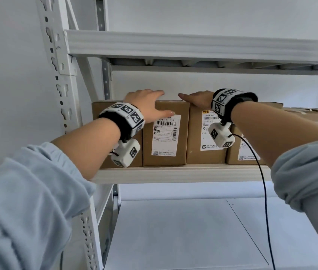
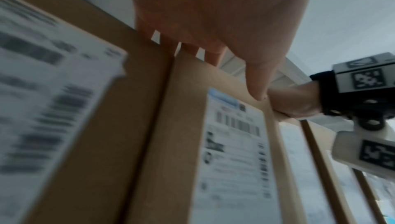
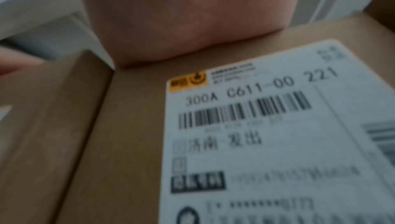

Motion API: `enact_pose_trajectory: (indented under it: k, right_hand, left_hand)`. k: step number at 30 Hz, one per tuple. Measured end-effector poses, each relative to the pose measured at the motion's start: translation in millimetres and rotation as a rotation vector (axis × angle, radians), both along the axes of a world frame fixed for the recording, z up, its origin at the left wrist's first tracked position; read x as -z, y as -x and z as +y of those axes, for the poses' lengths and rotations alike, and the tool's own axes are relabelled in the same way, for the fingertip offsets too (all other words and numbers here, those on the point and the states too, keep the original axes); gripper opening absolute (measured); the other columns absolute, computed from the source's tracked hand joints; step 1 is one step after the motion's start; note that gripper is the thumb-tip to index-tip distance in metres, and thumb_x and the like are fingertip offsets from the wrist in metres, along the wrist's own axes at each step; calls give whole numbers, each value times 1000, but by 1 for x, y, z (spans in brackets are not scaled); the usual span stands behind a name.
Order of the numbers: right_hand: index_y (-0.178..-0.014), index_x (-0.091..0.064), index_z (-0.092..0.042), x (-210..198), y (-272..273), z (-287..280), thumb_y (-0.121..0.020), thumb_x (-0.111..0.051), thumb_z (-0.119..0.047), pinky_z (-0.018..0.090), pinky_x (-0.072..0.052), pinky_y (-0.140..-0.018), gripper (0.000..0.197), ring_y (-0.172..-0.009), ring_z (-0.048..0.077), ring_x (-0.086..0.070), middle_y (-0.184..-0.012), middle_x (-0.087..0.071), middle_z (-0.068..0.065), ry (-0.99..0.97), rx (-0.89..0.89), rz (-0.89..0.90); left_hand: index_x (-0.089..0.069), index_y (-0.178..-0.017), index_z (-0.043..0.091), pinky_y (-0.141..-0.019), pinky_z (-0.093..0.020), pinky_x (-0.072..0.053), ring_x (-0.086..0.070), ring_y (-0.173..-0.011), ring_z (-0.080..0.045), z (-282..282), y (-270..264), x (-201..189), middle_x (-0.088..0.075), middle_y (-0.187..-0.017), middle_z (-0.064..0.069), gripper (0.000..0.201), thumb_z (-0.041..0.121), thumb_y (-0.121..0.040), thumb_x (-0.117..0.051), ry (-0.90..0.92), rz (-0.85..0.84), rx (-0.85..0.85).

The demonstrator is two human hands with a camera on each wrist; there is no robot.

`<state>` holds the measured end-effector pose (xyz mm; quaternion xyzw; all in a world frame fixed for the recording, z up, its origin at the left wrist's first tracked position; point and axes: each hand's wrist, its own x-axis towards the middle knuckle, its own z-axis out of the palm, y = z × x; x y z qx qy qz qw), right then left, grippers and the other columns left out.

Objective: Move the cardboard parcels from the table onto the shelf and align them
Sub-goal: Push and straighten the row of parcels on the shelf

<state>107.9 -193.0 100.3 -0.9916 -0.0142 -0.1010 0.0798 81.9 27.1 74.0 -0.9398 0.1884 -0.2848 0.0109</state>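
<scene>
A row of cardboard parcels stands upright along the front edge of the shelf [image 1: 183, 173], faces with white labels turned outward, sides touching. The second parcel [image 1: 165, 133] from the shelf's left end has the left hand [image 1: 146, 104] on its top: fingers stretched flat over the top edge, thumb [image 1: 167, 113] down on the front face above the label. The third parcel [image 1: 205, 133], just beside it, carries the right hand [image 1: 197, 98], laid flat on its top with fingers pointing left toward the other hand; how they end behind the edge I cannot tell. The first parcel [image 1: 103, 133] sits at the left end by the upright [image 1: 60, 75]; a fourth parcel [image 1: 246, 149] follows to the right. Below the shelf lies a white table [image 1: 183, 234].
</scene>
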Motion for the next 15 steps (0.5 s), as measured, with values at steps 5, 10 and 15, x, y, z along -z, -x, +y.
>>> enact_pose_trajectory:
  k: [5,10,15]
  right_hand:
    - [-109,-66,-19,5,1,-2,-92,-6,-77,41,-44,-89,86,-105,32,-59,-115,-66,14,176,-65,-191]
    - [-70,-55,-14,6,7,-3,-95,-9,-72,38,-46,-75,78,-82,31,-61,-74,-60,9,239,-102,-308]
    - [-126,-63,-20,-6,12,-7,-86,-9,-84,43,-41,-98,93,-114,31,-56,-127,-62,12,133,-51,-161]
  left_hand:
    - [-41,-145,34,-93,-44,-45,-56,-119,-28,-37,-10,13,-58,-137,-1,83,87,-81,-34,-42,-74,-49]
    - [-52,-133,33,-86,-40,-49,-60,-107,-24,-34,-14,14,-65,-120,3,77,87,-81,-35,7,-96,-65]
    - [-53,-132,33,-86,-39,-49,-61,-107,-24,-34,-10,13,-66,-119,4,76,86,-81,-37,17,-95,-57]
